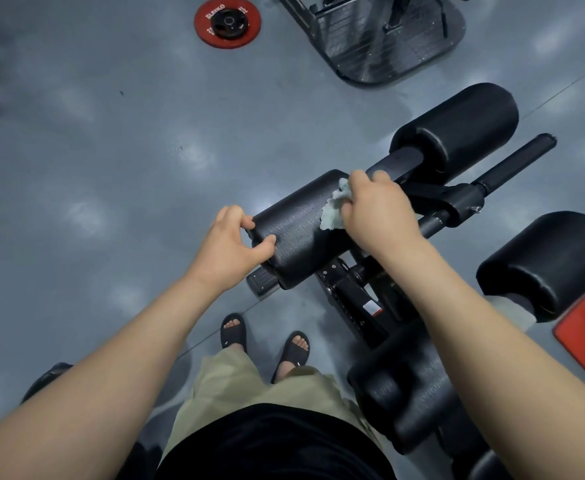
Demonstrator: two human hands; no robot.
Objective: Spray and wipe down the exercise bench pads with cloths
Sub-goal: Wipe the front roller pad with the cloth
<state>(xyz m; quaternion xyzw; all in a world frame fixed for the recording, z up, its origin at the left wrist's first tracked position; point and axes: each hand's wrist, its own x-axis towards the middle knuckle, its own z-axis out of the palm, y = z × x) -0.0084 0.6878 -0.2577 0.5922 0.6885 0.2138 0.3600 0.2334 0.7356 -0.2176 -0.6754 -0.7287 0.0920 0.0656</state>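
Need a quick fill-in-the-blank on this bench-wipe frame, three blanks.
1. The right hand holds a pale ____ against the roller pad.
2. The left hand grips the ____ pad that the right hand is on, at its end.
3. The weight plate lying on the floor is ____.

Missing words: cloth; same; red.
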